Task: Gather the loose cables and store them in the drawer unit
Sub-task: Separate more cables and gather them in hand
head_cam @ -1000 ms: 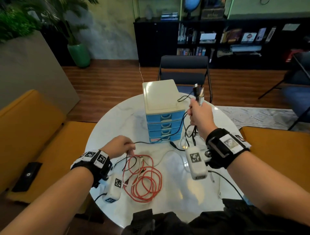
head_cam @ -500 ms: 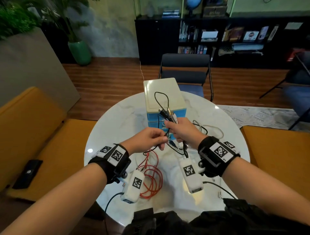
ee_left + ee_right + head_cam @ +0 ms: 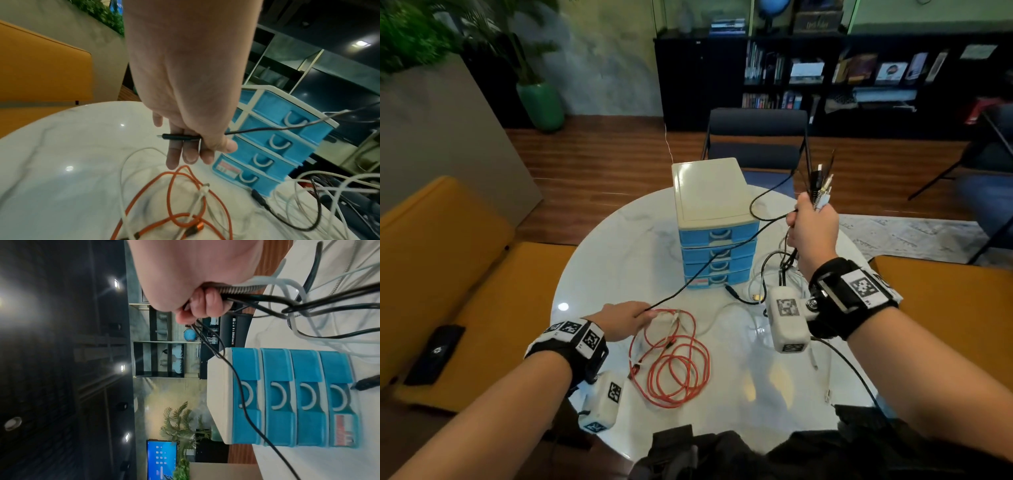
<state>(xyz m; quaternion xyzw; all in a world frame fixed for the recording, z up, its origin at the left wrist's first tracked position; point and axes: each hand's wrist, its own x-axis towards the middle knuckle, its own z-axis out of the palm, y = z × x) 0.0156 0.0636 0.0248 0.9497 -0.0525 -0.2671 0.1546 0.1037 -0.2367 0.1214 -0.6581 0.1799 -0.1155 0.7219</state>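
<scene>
A cream-topped drawer unit (image 3: 714,219) with several blue drawers, all closed, stands at the middle of the round white table (image 3: 616,240). My right hand (image 3: 812,229) is raised to the right of it and grips a bundle of black, white and braided cables (image 3: 257,295), their plug ends (image 3: 821,185) sticking up above the fist. One thin black cable (image 3: 698,274) runs from that bundle across the drawer fronts down to my left hand (image 3: 625,320), which pinches its plug end (image 3: 179,137) between thumb and fingers just above the table. A coiled orange cable (image 3: 671,370) lies below my left hand.
White and black cables (image 3: 767,284) lie tangled right of the drawer unit, and a white cable (image 3: 722,315) runs between the piles. A dark chair (image 3: 756,140) stands behind the table, orange seats (image 3: 448,274) at both sides. A black device (image 3: 434,353) lies on the left seat.
Half a second ago both hands met in front of the drawer unit. Since then the right hand has risen to the right with the bundle and the left has dropped left, stretching the black cable.
</scene>
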